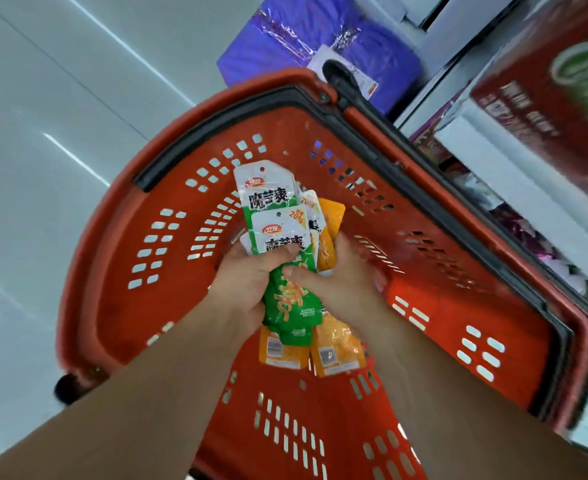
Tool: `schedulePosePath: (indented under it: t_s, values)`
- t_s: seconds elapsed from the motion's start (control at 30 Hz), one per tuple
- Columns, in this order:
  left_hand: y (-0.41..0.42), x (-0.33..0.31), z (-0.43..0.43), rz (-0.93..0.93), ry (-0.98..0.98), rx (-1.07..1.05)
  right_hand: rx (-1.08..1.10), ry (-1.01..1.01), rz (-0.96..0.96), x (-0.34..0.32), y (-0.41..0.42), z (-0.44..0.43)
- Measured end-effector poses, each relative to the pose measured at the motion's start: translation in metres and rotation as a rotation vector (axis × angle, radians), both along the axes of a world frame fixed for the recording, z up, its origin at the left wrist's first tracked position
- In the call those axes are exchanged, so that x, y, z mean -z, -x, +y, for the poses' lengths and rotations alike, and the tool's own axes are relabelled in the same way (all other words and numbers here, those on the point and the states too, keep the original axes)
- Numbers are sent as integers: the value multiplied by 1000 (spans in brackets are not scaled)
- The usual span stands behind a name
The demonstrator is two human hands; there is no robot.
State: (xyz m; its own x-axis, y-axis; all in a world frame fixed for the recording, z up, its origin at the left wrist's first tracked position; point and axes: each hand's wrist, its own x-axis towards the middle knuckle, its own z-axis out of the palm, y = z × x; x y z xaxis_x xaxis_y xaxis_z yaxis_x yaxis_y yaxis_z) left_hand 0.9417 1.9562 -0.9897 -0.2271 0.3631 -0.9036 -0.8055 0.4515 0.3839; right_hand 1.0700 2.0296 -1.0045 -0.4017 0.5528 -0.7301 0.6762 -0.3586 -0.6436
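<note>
Snack packets (280, 216) sit in a bunched handful held by both hands over the inside of a red shopping basket (119, 306). The left grip (247, 275), a bare hand, has its fingers and thumb curled round the near-left side of the bundle. The right grip (341, 275) is clamped on the other side, its thumb pressed across a green packet (292, 306) in the middle. The two thumbs lie just beside each other on the bundle's front. White-and-green packet tops with printed characters fan out beyond the fingers, toward the basket's far wall. Orange packets (337, 348) show barcoded ends on the near side of the hands and another orange edge beside the right fingers. Whether the bundle touches the basket's bottom or hangs clear of it cannot be told from this view. The basket is perforated with rows of slots, has a dark band round its rim, and stands on a pale glossy floor (43, 133). A black handle (341, 77) rises at its far corner, and a dark wheel (65, 388) shows at its near-left corner. Beyond the basket lies a purple wrapped package (320, 39), and to the right a red carton (555, 81) sits on shelving (458, 36).
</note>
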Motion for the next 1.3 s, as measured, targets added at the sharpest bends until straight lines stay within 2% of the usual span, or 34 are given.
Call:
schedulePosePath:
  t_s: [0.07,0.2,0.37,0.5,0.6,0.7,0.87,1.0,1.1,1.2,1.3]
  values:
    - [-2,-10,-1,32,16,-37,-77,9,14,-12,4,2]
    - [-2,-12,-1,202,51,48,-119,-26,29,-22,12,-3]
    - [-1,-12,2,311,-51,194,-74,-11,82,-18,6,-5]
    - [0,-18,-6,185,-124,153,-2,-55,141,-25,-5,-4]
    - [0,-26,-15,-6,-132,96,104,-1,154,-28,-7,-8]
    - [-8,-32,-17,-89,-109,57,158,29,160,-34,1,-16]
    - [-23,-34,-10,-57,-134,-38,66,-99,19,-32,24,-28]
    - [-20,-26,-15,11,-84,-130,-31,-76,10,-22,26,-27]
    - [-14,-25,-20,-70,-88,-220,-20,-153,24,-26,26,-27]
    - [-17,-27,-20,-124,-107,-265,-84,-278,-60,-26,26,-30]
    - [-22,-29,-14,-112,-107,-274,-113,-233,-63,-29,23,-36]
